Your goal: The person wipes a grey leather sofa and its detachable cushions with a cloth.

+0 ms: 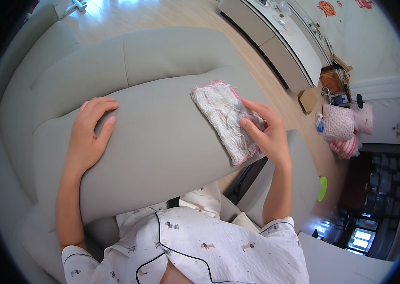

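Note:
A folded white cloth with pink edging (221, 117), wrinkled and grey-stained in places, lies on the right part of a light grey sofa cushion (150, 142). My right hand (269, 131) grips its right edge, thumb on top and the other fingers partly hidden at the far side. My left hand (93, 127) rests on the left part of the same cushion, thumb apart from the curved fingers, holding nothing. The cushion's near edge lies just before my body.
Behind the cushion runs more of the grey sofa (178, 49). A low cabinet (274, 46) stands on the wooden floor at upper right. Pink-patterned bundles (338, 120) and a cardboard box (307, 100) sit at the right. A bright green object (322, 189) shows beside the grey seat.

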`<act>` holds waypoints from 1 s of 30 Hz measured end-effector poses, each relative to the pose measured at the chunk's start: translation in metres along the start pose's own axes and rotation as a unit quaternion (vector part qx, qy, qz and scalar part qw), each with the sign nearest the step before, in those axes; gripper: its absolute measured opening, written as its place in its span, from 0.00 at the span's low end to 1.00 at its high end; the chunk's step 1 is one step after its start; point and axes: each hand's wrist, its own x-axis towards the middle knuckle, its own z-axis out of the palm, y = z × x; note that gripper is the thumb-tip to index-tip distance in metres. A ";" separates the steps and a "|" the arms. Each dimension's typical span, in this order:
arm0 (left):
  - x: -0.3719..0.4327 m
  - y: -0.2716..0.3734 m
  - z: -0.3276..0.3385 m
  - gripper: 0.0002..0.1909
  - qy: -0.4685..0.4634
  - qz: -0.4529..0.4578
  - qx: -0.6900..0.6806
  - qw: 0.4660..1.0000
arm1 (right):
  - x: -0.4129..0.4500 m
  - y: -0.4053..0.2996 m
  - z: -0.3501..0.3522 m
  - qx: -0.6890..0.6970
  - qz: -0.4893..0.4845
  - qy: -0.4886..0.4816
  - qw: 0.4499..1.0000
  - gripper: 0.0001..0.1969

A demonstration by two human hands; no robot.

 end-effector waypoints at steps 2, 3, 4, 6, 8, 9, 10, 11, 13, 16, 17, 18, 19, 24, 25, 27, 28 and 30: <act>0.000 0.000 0.001 0.12 -0.001 0.002 -0.002 1.000 | -0.009 -0.002 -0.010 -0.125 0.006 0.020 0.992 0.21; -0.001 0.000 0.000 0.12 -0.002 -0.001 0.001 1.000 | -0.015 -0.005 -0.014 -0.123 0.008 0.020 0.992 0.21; -0.002 0.000 0.000 0.12 -0.004 -0.001 0.002 1.000 | -0.021 -0.008 -0.019 -0.212 0.033 0.024 0.976 0.22; -0.002 -0.002 0.000 0.12 0.000 0.016 0.020 1.000 | -0.026 -0.011 -0.022 -0.299 0.059 0.028 0.952 0.23; -0.002 -0.003 0.001 0.12 -0.003 0.016 0.021 1.000 | -0.027 -0.011 -0.021 -0.356 -0.048 0.073 0.930 0.25; -0.003 -0.002 -0.001 0.12 -0.005 0.018 0.022 1.000 | -0.023 -0.011 -0.015 -0.353 -0.047 0.072 0.932 0.25; -0.003 0.000 -0.002 0.12 -0.007 0.018 0.025 0.999 | -0.014 -0.012 -0.004 -0.275 -0.100 0.042 0.955 0.27; -0.003 0.002 -0.002 0.12 -0.013 0.008 0.020 1.000 | -0.008 -0.013 0.011 -0.194 -0.152 0.012 0.969 0.29; 0.000 0.004 0.000 0.12 -0.014 0.007 0.009 1.000 | -0.010 -0.004 0.053 -0.262 -0.134 -0.072 0.953 0.32; -0.002 0.003 0.006 0.15 -0.006 -0.010 0.024 1.000 | -0.019 -0.018 0.086 -0.267 -0.133 -0.053 0.953 0.34; -0.001 -0.001 0.007 0.17 -0.015 -0.017 0.043 0.999 | -0.022 -0.026 0.094 -0.232 -0.147 -0.069 0.959 0.33; -0.001 -0.006 0.004 0.20 -0.024 -0.022 0.067 0.997 | -0.024 -0.041 0.104 -0.193 -0.162 -0.083 0.964 0.33; -0.003 -0.011 0.003 0.20 -0.028 -0.024 0.071 0.997 | -0.029 -0.055 0.116 -0.155 -0.194 -0.104 0.963 0.33; -0.002 -0.013 0.003 0.22 -0.019 -0.008 0.063 0.998 | -0.058 -0.102 0.148 -0.014 -0.292 -0.157 0.943 0.30; -0.001 -0.012 0.003 0.22 -0.021 -0.007 0.064 0.998 | -0.056 -0.097 0.144 0.003 -0.287 -0.153 0.946 0.29; -0.002 -0.009 0.000 0.24 -0.054 -0.028 0.029 0.998 | -0.052 -0.084 0.131 0.021 -0.281 -0.148 0.948 0.27; -0.004 -0.008 -0.001 0.24 -0.056 -0.031 0.031 0.997 | -0.052 -0.074 0.122 -0.005 -0.260 -0.122 0.958 0.26; -0.009 -0.001 -0.001 0.23 -0.043 -0.013 0.072 0.996 | -0.048 -0.045 0.097 -0.047 -0.216 -0.074 0.972 0.24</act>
